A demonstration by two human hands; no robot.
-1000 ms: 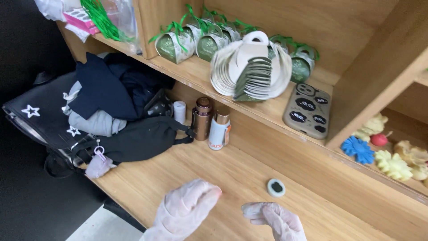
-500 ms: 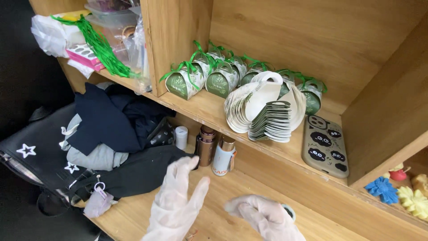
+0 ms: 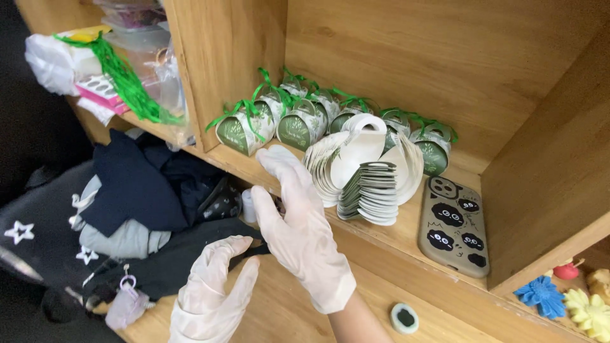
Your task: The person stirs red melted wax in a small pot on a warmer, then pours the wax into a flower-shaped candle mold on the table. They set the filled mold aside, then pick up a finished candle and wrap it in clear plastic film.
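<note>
Card stack (image 3: 365,181), centre frame on the wooden shelf (image 3: 406,232), looks like the reach target. Right hand (image 3: 302,232) gloved, fingers spread, empty, fingertips near the stack's left edge. Left hand (image 3: 213,295) lower centre, loose, empty. Next move likely needs a pinch on the fanned edges.

One head-worn camera looks steeply down, close over the wooden shelf (image 3: 406,235).

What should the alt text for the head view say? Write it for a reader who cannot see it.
Two white-gloved hands reach toward a wooden shelf: the right hand is raised near a fanned stack of flat white paper cutouts, the left hand lower. Behind the stack stand small green-ribboned gift boxes; a phone in a patterned case lies to the right.
</note>
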